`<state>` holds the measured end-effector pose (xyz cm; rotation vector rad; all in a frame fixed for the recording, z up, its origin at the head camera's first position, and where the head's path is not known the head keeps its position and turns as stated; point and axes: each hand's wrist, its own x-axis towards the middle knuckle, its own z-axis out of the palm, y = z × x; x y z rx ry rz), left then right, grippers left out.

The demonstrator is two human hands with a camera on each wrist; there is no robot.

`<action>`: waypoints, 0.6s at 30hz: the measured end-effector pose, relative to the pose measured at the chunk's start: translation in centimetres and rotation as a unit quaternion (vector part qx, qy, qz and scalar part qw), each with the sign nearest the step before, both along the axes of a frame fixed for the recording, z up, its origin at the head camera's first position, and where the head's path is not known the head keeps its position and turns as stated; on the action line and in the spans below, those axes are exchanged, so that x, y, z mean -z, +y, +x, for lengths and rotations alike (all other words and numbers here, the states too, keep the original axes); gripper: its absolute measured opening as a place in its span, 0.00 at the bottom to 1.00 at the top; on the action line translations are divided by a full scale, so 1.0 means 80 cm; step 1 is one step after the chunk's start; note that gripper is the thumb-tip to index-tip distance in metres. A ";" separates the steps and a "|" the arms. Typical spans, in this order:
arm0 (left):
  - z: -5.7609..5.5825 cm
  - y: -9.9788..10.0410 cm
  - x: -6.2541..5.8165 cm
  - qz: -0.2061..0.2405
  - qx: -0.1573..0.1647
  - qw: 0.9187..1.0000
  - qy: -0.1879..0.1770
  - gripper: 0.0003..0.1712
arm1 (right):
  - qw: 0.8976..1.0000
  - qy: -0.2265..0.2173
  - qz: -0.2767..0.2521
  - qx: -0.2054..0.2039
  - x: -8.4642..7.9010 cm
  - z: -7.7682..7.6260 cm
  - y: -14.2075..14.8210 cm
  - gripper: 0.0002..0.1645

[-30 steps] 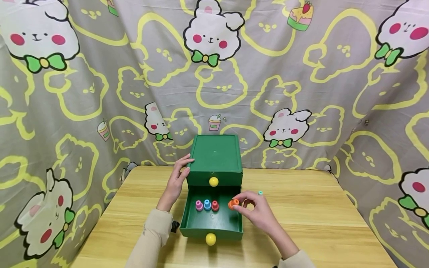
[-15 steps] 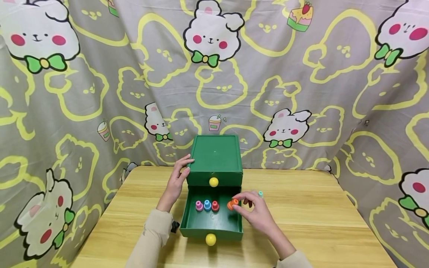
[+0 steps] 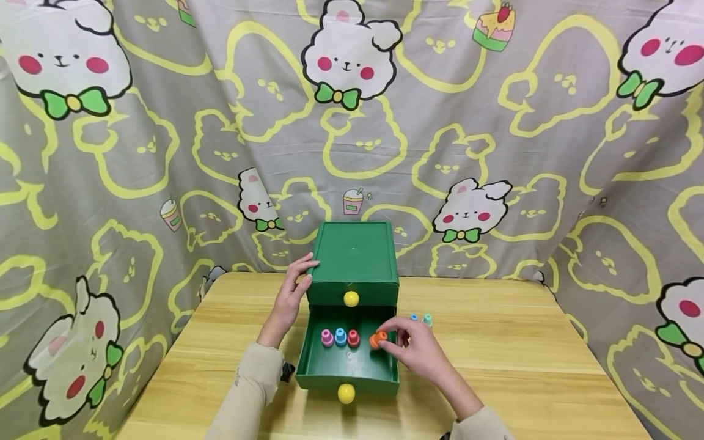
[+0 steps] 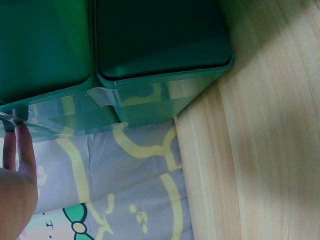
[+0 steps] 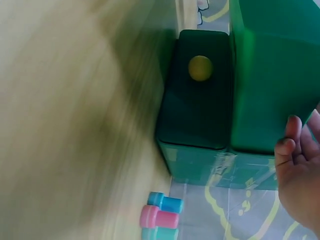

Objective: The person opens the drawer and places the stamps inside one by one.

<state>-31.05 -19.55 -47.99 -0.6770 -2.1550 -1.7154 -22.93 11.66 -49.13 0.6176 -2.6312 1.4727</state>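
Head view: stepped orange peg (image 3: 377, 340)

Holds the left hand (image 3: 286, 300) farther out with extended fingers (image 3: 301, 267); angles the right hand (image 3: 417, 347) leftward from near right, pinching with thumb (image 3: 395, 349) and forefinger (image 3: 394, 322).

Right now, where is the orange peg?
In the head view, the right hand pinches the orange peg at the open drawer, right of the red peg.
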 end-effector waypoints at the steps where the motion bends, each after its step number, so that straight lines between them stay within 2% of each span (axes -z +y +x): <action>1: 0.000 0.000 0.000 0.000 0.000 1.000 0.000 0.20 | 1.000 -0.004 0.006 -0.003 -0.001 0.000 -0.001 0.11; 7: 0.001 0.000 0.002 0.003 -0.003 1.000 -0.006 0.20 | 0.998 -0.001 0.052 -0.017 -0.007 -0.003 -0.008 0.09; 11: 0.001 0.000 0.001 0.004 -0.003 1.000 -0.005 0.20 | 0.996 0.003 0.085 -0.012 -0.011 -0.005 -0.012 0.08; 18: -0.004 0.001 0.002 0.005 0.001 1.000 0.011 0.21 | 0.994 -0.019 0.110 -0.006 -0.016 -0.008 -0.015 0.09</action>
